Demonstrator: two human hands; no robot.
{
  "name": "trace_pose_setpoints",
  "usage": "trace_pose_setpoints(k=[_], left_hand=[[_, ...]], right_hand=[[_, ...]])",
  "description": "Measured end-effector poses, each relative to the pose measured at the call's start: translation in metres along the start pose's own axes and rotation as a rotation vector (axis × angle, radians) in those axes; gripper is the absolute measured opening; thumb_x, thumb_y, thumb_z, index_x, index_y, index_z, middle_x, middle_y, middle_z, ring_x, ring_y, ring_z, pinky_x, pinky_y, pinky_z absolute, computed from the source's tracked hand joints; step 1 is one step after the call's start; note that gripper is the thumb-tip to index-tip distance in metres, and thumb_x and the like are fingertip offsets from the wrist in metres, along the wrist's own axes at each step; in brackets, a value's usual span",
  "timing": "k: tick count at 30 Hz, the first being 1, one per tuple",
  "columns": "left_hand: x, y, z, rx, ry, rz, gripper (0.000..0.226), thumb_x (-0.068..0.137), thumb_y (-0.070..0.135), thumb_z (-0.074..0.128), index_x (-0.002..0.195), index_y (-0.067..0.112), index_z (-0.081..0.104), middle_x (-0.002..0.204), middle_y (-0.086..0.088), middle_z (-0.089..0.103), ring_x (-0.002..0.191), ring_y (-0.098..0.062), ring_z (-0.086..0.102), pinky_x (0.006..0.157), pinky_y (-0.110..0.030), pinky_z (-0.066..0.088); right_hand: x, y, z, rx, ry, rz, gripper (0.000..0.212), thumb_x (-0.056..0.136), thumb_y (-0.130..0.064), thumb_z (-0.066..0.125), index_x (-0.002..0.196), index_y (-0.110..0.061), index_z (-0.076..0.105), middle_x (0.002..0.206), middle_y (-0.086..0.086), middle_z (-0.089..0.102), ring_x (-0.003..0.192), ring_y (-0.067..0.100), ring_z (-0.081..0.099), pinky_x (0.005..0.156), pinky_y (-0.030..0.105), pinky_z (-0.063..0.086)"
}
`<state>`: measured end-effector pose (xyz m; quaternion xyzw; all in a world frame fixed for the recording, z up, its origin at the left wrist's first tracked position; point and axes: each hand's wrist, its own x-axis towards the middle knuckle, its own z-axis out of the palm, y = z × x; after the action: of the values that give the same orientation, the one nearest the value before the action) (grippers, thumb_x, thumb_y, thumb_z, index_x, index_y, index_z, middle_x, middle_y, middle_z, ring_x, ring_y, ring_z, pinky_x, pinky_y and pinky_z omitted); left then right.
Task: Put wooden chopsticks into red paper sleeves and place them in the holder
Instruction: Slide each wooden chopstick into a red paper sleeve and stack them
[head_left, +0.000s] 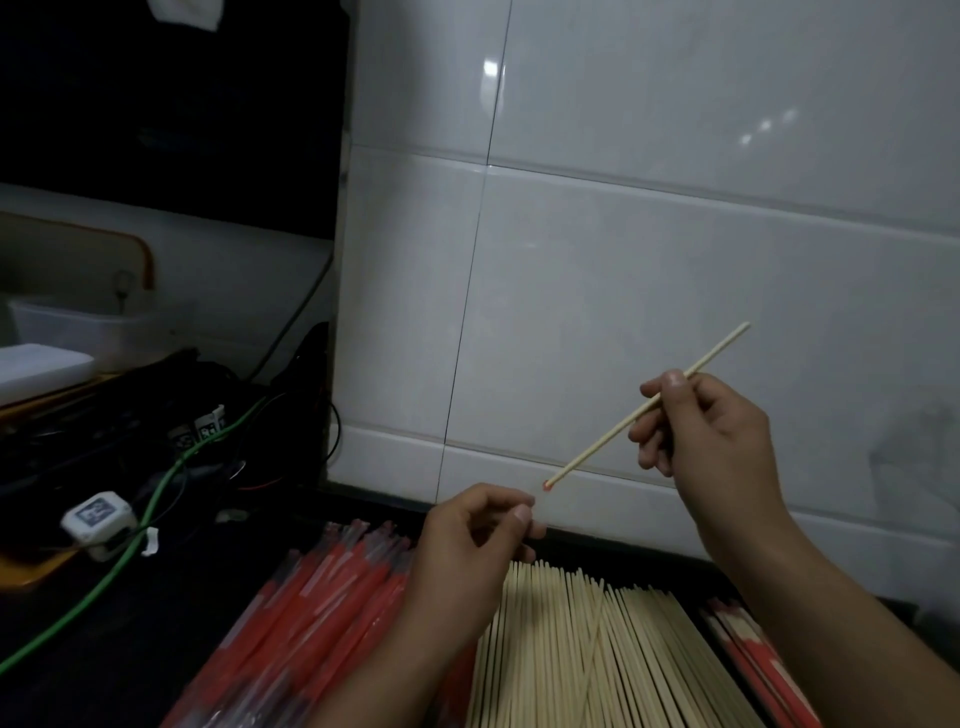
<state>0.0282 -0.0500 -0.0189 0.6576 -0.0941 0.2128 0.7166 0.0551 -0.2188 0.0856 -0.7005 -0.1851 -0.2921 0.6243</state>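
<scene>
Above the chopstick pile (597, 649): our right hand (711, 431) pinches one chopstick (613, 431), tip aimed down for sleeving.
Left of pile: red sleeves (322, 613).
Left hand (467, 545): fingers curled, pinching something unclear.

Dark countertop (156, 649) in front of me, butted against the white tiled wall. Lying flat on it: a stack of red paper sleeves (332, 613) left of centre, a wide bed of bare wooden chopsticks (597, 654) just beside it on the right, mostly parallel with a few crossed over the top. Further right, at the edge of view, a thinner row of red sleeved pieces (748, 660). Left part of the counter holds a green cable (104, 582) running diagonally, a small white device (98, 519) with a printed tag on it, and a tangle of dark cables (171, 415) behind. Can't tell what sits under the tangle.
</scene>
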Motion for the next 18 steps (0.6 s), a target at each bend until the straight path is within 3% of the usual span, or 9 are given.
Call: trace_pose_setpoints(k=[9,14,16,18], left_hand=[[-0.003,0.001,0.003,0.049,-0.094,0.025,0.013,0.096,0.009,0.059,0.094,0.013,0.071,0.077,-0.008,0.074,0.069,-0.017,0.068,0.068,-0.027,0.056],[-0.001,0.005,0.002,-0.032,-0.069,-0.013,0.013,0.097,0.008,0.057,0.095,0.006,0.07,0.078,-0.011,0.075,0.065,-0.018,0.066,0.068,-0.031,0.055],[-0.001,0.007,0.002,-0.032,-0.069,-0.025,0.014,0.097,0.009,0.057,0.096,0.007,0.07,0.079,-0.01,0.075,0.066,-0.018,0.067,0.07,-0.034,0.055],[-0.002,0.008,0.002,-0.015,-0.076,-0.031,0.014,0.097,0.011,0.057,0.096,0.008,0.07,0.081,-0.008,0.076,0.067,-0.018,0.068,0.07,-0.035,0.055]], right_hand=[[0.003,0.001,0.002,-0.055,-0.083,0.009,0.025,0.099,-0.025,0.054,0.085,-0.008,0.068,0.06,0.005,0.063,0.048,0.014,0.053,0.046,0.017,0.041],[-0.004,0.004,0.0,-0.09,-0.303,0.163,0.019,0.096,-0.018,0.058,0.09,-0.006,0.071,0.072,0.01,0.068,0.054,0.019,0.058,0.047,0.026,0.041],[-0.01,0.006,0.0,-0.152,-0.439,0.211,0.015,0.095,-0.018,0.06,0.096,-0.009,0.073,0.079,0.011,0.071,0.058,0.019,0.062,0.05,0.027,0.043],[-0.011,0.008,0.001,-0.161,-0.455,0.222,0.021,0.094,-0.02,0.062,0.114,-0.015,0.066,0.084,0.01,0.072,0.061,0.02,0.065,0.052,0.029,0.045]])
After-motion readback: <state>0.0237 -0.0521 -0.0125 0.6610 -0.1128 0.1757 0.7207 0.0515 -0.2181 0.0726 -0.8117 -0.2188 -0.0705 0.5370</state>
